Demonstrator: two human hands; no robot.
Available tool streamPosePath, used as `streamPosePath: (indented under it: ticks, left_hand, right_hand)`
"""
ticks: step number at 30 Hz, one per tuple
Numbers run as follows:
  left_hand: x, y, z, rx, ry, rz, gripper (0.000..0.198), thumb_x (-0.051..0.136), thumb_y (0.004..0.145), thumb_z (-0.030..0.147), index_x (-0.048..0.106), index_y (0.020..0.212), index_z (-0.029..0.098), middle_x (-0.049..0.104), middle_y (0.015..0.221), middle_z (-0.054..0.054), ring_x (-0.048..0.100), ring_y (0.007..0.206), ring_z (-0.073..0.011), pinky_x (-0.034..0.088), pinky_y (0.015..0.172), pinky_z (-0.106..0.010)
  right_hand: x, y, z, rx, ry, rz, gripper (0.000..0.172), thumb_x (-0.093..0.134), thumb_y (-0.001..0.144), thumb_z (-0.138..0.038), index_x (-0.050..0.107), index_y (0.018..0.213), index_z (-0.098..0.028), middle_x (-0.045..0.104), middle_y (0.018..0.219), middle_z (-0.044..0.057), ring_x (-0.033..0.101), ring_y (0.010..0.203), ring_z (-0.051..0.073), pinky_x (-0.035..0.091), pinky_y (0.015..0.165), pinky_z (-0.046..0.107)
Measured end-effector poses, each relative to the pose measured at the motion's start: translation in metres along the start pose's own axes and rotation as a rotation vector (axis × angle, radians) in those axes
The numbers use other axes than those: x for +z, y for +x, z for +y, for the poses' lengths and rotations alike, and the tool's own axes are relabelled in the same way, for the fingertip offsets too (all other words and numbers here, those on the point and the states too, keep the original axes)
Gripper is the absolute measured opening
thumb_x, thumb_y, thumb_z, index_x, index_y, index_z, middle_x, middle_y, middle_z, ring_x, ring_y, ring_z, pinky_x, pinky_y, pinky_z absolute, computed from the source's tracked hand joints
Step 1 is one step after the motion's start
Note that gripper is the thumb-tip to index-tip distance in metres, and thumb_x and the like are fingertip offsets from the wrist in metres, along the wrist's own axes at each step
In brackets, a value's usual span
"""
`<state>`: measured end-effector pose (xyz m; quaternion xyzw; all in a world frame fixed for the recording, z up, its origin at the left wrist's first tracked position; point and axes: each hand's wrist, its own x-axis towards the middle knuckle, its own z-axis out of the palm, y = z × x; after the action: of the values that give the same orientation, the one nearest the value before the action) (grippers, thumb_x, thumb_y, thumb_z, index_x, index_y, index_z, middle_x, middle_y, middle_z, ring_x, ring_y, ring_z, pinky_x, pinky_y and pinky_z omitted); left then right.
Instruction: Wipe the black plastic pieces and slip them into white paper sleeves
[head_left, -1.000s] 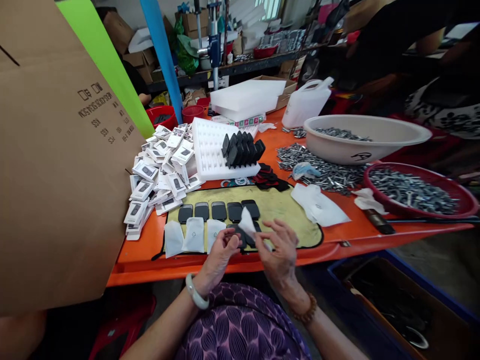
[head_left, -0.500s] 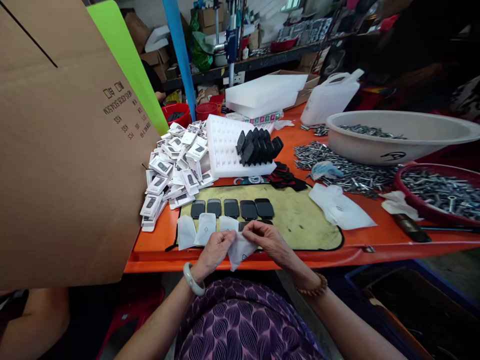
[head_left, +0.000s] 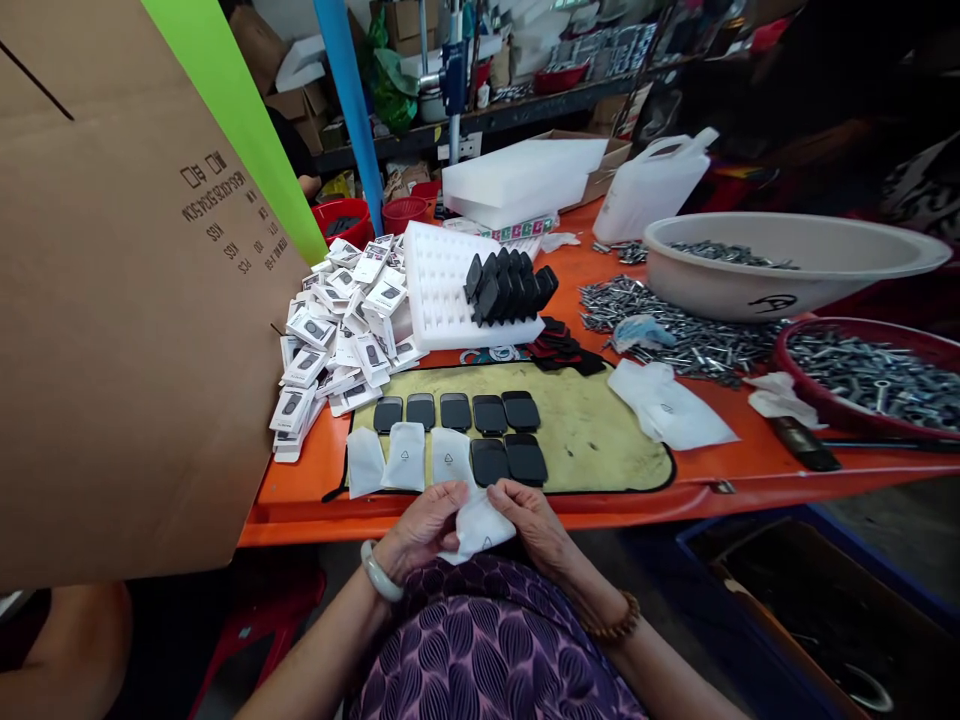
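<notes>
Between my two hands is a small white plastic bag [head_left: 482, 524] with a printed triangle mark, held near the table's front edge. My left hand [head_left: 426, 522] pinches its left side, and my right hand [head_left: 534, 520] pinches the upper right. Whether anything is inside the bag I cannot tell. Just beyond my hands, on a yellow mat [head_left: 600, 440], lie two rows. The back row is flat black rounded-square pieces [head_left: 454, 411]. In the front row are three white bags [head_left: 406, 456] and two more black pieces [head_left: 508, 460].
A pile of small white boxes [head_left: 337, 320] leans by a large carton [head_left: 112, 330] on the left. Behind the mat stands a white foam tray [head_left: 442, 300] with black pieces [head_left: 510, 287]. At right are more white bags [head_left: 667, 405], loose metal parts [head_left: 690, 340], a white basin [head_left: 795, 265] and a red basin [head_left: 787, 350].
Both hands have drawn down toward my body with the bag, uncovering the front-row black pieces and the third bag. The view has shifted slightly.
</notes>
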<state>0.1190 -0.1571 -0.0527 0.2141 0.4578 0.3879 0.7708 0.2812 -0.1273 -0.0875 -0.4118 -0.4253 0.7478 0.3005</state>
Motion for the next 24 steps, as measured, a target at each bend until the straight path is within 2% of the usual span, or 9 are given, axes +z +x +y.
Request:
streamPosePath:
  ticks: [2,4,7,9,12,15,18,21,24]
  left_hand:
    - [-0.011,-0.003,0.005,0.039,0.259,-0.008,0.045,0.073,0.067,0.056,0.056,0.069,0.015,0.045,0.051,0.006,0.034,0.041,-0.0050,0.025,0.044,-0.021]
    - [-0.021,-0.006,0.014,0.144,0.596,0.051,0.030,0.070,0.073,0.043,0.062,0.070,0.014,0.053,0.058,0.003,0.044,0.053,-0.0089,0.033,0.054,-0.022]
    - [-0.027,-0.009,0.024,0.289,1.044,0.117,0.015,0.062,0.079,0.027,0.066,0.070,0.015,0.060,0.068,-0.001,0.052,0.068,-0.0147,0.038,0.066,-0.025]
    - [-0.025,-0.011,0.027,0.335,1.219,0.090,0.012,0.059,0.080,0.022,0.065,0.071,0.016,0.060,0.074,-0.002,0.053,0.074,-0.0165,0.039,0.071,-0.026]
    - [-0.017,-0.013,0.027,0.334,1.359,0.006,0.009,0.055,0.080,0.016,0.060,0.073,0.017,0.059,0.081,-0.003,0.053,0.079,-0.0168,0.039,0.074,-0.027]
    - [-0.010,-0.014,0.026,0.328,1.408,-0.032,0.010,0.049,0.082,0.014,0.057,0.077,0.017,0.057,0.085,-0.003,0.052,0.080,-0.0162,0.039,0.074,-0.026]
    - [-0.008,-0.013,0.026,0.315,1.381,-0.050,0.011,0.048,0.085,0.018,0.057,0.080,0.018,0.058,0.085,-0.003,0.053,0.081,-0.0162,0.039,0.075,-0.026]
    - [-0.011,-0.010,0.026,0.320,1.350,-0.042,0.012,0.048,0.087,0.019,0.058,0.082,0.018,0.059,0.086,-0.003,0.055,0.082,-0.0168,0.040,0.077,-0.027]
    - [-0.016,-0.007,0.025,0.346,1.332,-0.025,0.012,0.047,0.086,0.018,0.059,0.085,0.018,0.062,0.088,-0.005,0.056,0.082,-0.0172,0.041,0.077,-0.028]
  right_hand:
    - [-0.009,0.005,0.001,-0.036,-0.157,-0.068,0.047,0.058,0.079,-0.061,0.043,0.061,-0.019,0.039,0.055,-0.005,0.032,0.051,0.009,0.026,0.050,0.023]
    - [-0.022,0.016,-0.002,-0.155,-0.411,-0.104,0.042,0.053,0.085,-0.054,0.050,0.063,-0.019,0.047,0.060,-0.002,0.042,0.057,0.012,0.034,0.056,0.025]
    - [-0.042,0.038,-0.010,-0.424,-0.887,-0.005,0.021,0.060,0.084,-0.037,0.063,0.089,-0.017,0.062,0.088,0.007,0.054,0.083,0.021,0.042,0.077,0.034]
    - [-0.050,0.050,-0.016,-0.501,-1.188,0.035,0.034,0.067,0.078,-0.028,0.061,0.109,-0.015,0.062,0.107,0.013,0.053,0.097,0.027,0.041,0.087,0.041]
    - [-0.051,0.060,-0.025,-0.425,-1.482,-0.016,0.053,0.073,0.074,-0.026,0.055,0.122,-0.013,0.060,0.115,0.016,0.051,0.103,0.031,0.040,0.090,0.045]
    - [-0.045,0.066,-0.034,-0.340,-1.593,-0.055,0.065,0.077,0.071,-0.033,0.050,0.127,-0.012,0.056,0.119,0.017,0.048,0.108,0.033,0.036,0.095,0.047]
    - [-0.043,0.074,-0.044,-0.269,-1.594,-0.112,0.065,0.079,0.066,-0.040,0.053,0.120,-0.015,0.055,0.113,0.014,0.048,0.103,0.030,0.037,0.091,0.044]
    - [-0.045,0.078,-0.051,-0.265,-1.492,-0.157,0.049,0.079,0.065,-0.035,0.055,0.105,-0.018,0.053,0.104,0.008,0.048,0.096,0.025,0.038,0.085,0.036]
    - [-0.048,0.072,-0.055,-0.290,-1.260,-0.161,0.032,0.074,0.068,-0.019,0.053,0.092,-0.018,0.052,0.093,0.002,0.048,0.086,0.018,0.037,0.076,0.028]
